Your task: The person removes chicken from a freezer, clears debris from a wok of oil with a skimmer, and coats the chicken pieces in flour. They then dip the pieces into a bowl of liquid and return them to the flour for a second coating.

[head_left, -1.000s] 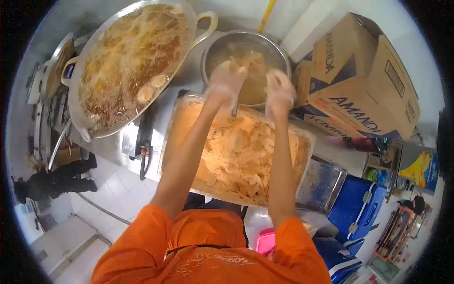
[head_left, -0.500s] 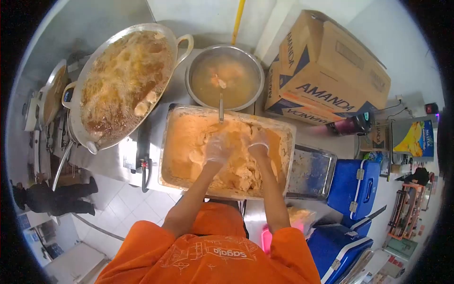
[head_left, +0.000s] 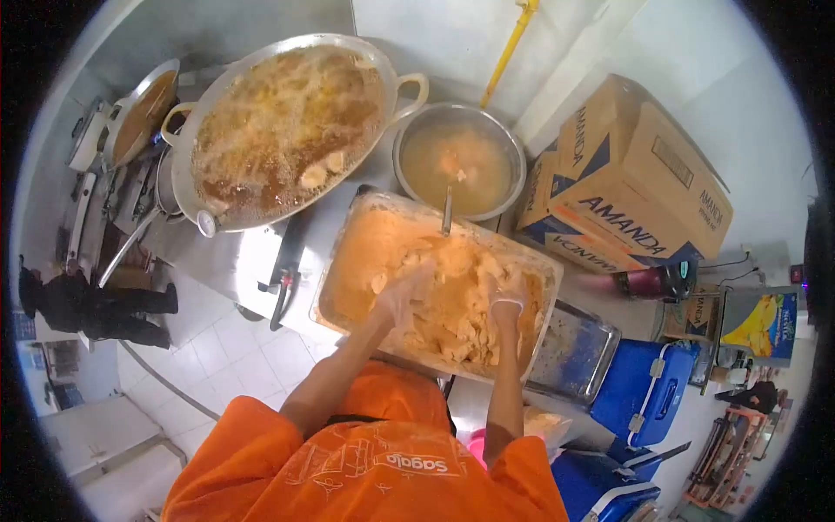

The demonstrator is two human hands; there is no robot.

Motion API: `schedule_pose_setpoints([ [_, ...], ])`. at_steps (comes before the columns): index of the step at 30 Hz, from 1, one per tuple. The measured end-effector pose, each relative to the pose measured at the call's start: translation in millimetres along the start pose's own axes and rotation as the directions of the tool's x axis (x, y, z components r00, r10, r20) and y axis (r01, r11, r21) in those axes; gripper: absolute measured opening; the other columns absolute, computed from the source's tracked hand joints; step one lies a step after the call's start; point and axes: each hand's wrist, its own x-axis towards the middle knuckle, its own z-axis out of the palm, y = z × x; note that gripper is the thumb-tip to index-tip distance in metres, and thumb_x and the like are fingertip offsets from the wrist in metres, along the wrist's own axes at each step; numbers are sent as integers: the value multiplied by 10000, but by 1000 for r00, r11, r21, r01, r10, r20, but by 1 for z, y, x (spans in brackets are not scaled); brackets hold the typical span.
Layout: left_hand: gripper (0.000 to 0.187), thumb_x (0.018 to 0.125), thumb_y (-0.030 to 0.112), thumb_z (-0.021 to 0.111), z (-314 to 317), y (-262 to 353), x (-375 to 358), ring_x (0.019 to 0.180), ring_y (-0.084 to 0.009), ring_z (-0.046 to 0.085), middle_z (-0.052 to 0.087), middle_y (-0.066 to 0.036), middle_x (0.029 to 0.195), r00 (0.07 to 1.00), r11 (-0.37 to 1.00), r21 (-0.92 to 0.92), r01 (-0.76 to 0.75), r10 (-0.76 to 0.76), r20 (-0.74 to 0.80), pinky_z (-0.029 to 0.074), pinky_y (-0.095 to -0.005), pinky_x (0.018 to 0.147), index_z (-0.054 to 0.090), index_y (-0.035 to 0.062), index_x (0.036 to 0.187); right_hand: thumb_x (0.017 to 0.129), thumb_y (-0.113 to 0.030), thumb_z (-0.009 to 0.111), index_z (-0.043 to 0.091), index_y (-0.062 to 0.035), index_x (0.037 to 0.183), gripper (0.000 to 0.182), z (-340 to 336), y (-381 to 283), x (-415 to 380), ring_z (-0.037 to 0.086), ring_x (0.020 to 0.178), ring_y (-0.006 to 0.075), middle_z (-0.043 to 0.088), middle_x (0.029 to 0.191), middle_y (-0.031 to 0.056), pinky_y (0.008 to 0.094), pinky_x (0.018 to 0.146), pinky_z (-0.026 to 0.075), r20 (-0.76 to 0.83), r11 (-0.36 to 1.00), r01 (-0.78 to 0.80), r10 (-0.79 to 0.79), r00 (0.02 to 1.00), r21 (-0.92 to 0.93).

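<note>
A large rectangular tray (head_left: 324,287) holds orange-tan flour with lumpy coated pieces (head_left: 461,326). My left hand (head_left: 404,294), in a clear glove, is in the flour left of the tray's middle, its fingers blurred and partly covered. Toward the tray's right side, my right hand (head_left: 507,296), also gloved, touches the lumpy flour; its fingers are partly hidden. Whether either hand grips a piece cannot be made out. Behind the tray, a metal bowl (head_left: 413,187) contains cloudy liquid and pinkish pieces, and a metal handle (head_left: 447,211) reaches from it over the tray's back edge.
At the back left, a big pan (head_left: 287,122) of bubbling oil holds frying pieces. Amanda cartons (head_left: 626,200) stand behind right. An empty-looking metal tray (head_left: 570,352) lies right, near a blue cooler (head_left: 648,391). A person in dark clothes (head_left: 104,304) is far left.
The view has turned and shifted, so the tray, bowl and pan appear farther right. Both hands have moved within the flour, with my right hand now closer to the tray's right side.
</note>
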Motion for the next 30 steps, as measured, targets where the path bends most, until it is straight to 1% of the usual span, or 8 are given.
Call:
schedule_pose_setpoints([
  [3,468,928,282,636,-16,-12,1,983,-284,635,631,-116,1184,994,980,-194,35,-14,109,530,-397,863,517,35,1308,925,-479,582,407,10,1419,717,21,-99,-22,490,1261,316,476,1410,210,392,1033,422,-90,801,-215,198,976,-558],
  [9,521,799,293,777,53,52,-56,1013,-203,624,671,-84,1111,912,611,765,-203,403,-81,509,-330,847,576,16,1192,832,-220,751,520,17,1323,592,10,-64,-19,554,1127,256,558,1323,165,384,913,469,-96,861,-413,457,884,296],
  [13,379,778,292,777,92,84,-42,933,-238,634,677,-107,967,729,452,787,-420,684,-3,510,-344,843,619,50,1024,852,-226,711,554,12,1291,523,42,-173,5,558,1021,205,601,1194,119,342,867,473,-203,905,-361,319,926,-227],
  [15,469,779,359,757,87,103,8,919,-268,649,675,-141,969,359,-317,805,-502,771,527,518,-397,849,616,27,1078,850,-202,699,602,8,1201,421,58,-182,51,577,900,184,637,1062,78,319,814,486,-70,959,-89,72,995,-268],
  [17,502,787,420,712,124,138,19,956,-326,634,656,-172,1011,675,436,843,-315,727,-124,504,-418,871,618,13,1065,840,-153,702,657,-5,1022,239,83,-154,116,577,727,158,647,886,25,286,701,495,-114,996,86,-84,990,7],
  [20,546,791,432,685,100,128,154,1014,-344,615,628,-202,1093,594,101,949,-299,798,101,493,-402,880,589,-1,1110,842,-120,701,658,1,984,191,112,-134,184,569,701,141,640,854,14,274,673,489,54,984,8,-17,998,176],
  [22,250,832,227,644,93,121,213,1088,-354,593,633,-186,1157,841,554,798,-235,528,-118,456,-455,952,647,89,1041,852,-226,732,660,22,1022,309,116,-89,238,620,763,178,675,912,62,309,691,493,-108,860,75,-149,983,-505],
  [30,286,890,236,596,90,105,-8,1041,-369,582,600,-212,1086,542,362,829,-426,836,-87,477,-414,927,594,23,1080,940,-147,597,614,42,1027,209,76,-127,85,549,778,157,608,870,54,282,725,446,-149,843,246,-354,923,-478],
])
